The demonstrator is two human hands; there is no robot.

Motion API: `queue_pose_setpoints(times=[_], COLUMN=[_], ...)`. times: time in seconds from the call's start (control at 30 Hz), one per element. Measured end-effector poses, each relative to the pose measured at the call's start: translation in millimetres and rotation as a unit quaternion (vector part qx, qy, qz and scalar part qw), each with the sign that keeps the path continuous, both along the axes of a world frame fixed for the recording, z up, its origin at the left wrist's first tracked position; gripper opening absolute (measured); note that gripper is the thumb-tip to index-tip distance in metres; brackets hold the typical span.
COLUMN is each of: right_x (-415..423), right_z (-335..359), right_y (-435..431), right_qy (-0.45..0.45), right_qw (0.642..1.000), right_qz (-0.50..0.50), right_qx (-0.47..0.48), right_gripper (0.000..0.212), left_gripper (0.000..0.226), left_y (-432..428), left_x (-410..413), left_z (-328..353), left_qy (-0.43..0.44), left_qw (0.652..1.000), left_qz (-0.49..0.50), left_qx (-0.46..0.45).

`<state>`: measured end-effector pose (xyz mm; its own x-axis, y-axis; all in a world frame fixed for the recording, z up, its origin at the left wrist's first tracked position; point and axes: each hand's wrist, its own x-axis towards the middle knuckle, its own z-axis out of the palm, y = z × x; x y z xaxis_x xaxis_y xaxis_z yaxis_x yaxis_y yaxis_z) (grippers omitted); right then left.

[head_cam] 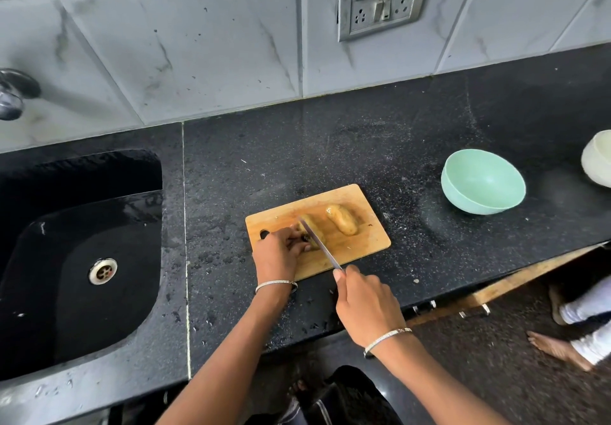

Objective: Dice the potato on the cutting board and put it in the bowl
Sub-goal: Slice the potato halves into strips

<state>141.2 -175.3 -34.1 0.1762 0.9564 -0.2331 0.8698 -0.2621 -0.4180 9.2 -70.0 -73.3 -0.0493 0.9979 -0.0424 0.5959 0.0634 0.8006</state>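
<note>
Mid-slice on the cutting board [363, 246], near the front edge of the counter [413, 120]. Wraps the right hand [367, 305] fully round the handle of the knife [320, 243], thumb up by the heel of the blade, with the steel angled across the nearer potato half [313, 226] toward the board's left end. Curls the left hand [279, 252] over the left side of that half, fingertips tucked under and pressing down, just beside the blade. Leaves the other potato half [342, 220] untouched by the board's far right corner, and the bowl [482, 181] well apart beyond the board's right edge, with nothing visible inside. To cut well from here, probably: keep the flat face down to stop any rolling (cannot tell from this view whether so already); keep knuckles ahead of fingertips as a fence for the blade; press through in one forward stroke rather than sawing; aim for even slabs, then sticks, then turn and cross-cut into cubes. Hold off on the bowl until done with both halves.
</note>
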Motion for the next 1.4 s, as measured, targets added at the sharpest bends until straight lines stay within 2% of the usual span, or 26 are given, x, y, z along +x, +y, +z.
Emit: queue_pose_setpoints(times=[0.17,0.2,0.27,0.33,0.4,0.5,0.57,0.73,0.83,1.13,1.23,1.4], right_x=[1.1,3.0,7.6,12.8,17.1,20.9,23.4,23.6,19.1,13.5,15.6,17.2], right_z=[2.4,1.1,-1.2,-1.6,-1.5,-0.3,-1.3,-7.4,-8.8,-8.5,-7.1,-5.3], right_y=[11.0,12.7,15.3,16.4,16.7,15.2,13.0,8.3,6.2,17.1,20.2,21.6], right_qy=[0.007,0.008,0.017,0.026,0.034,0.045,0.049,0.057,0.061,0.068,0.062,0.054], right_qw=[1.0,1.0,0.999,0.997,0.995,0.994,0.994,0.994,0.995,0.994,0.995,0.996], right_qz=[-0.016,-0.022,-0.04,-0.06,-0.078,-0.086,-0.085,-0.08,-0.07,-0.082,-0.078,-0.063], right_qx=[0.016,0.018,0.028,0.039,0.043,0.046,0.049,0.041,0.026,-0.019,-0.025,-0.033], right_gripper=[0.035,0.036,0.036,0.036,0.035,0.033,0.031,0.03,0.032,0.039,0.04,0.041], left_gripper=[0.018,0.023,0.034,0.051,0.06,0.048,0.044,0.041,0.042,0.039,0.039,0.04], left_y=[2.5,3.8,11.0,23.3,37.3,56.5,66.2,71.2,66.6,42.8,37.2,35.9], left_x=[-2.5,-4.0,-7.9,-8.5,-4.4,5.9,9.5,3.9,0.8,11.3,14.1,11.4], left_z=[2.6,4.0,9.0,15.4,24.7,35.1,37.2,33.1,29.3,16.2,13.6,11.1], left_qy=[-0.021,-0.006,0.091,0.2,0.264,0.325,0.347,0.319,0.321,0.362,0.359,0.34], left_qw=[0.999,0.999,0.99,0.952,0.896,0.822,0.801,0.826,0.842,0.905,0.916,0.925], left_qz=[-0.029,-0.043,-0.096,-0.213,-0.344,-0.46,-0.483,-0.464,-0.427,-0.214,-0.167,-0.155], left_qx=[-0.003,0.006,0.05,0.093,0.095,0.087,0.073,0.038,0.073,0.058,0.061,0.063])
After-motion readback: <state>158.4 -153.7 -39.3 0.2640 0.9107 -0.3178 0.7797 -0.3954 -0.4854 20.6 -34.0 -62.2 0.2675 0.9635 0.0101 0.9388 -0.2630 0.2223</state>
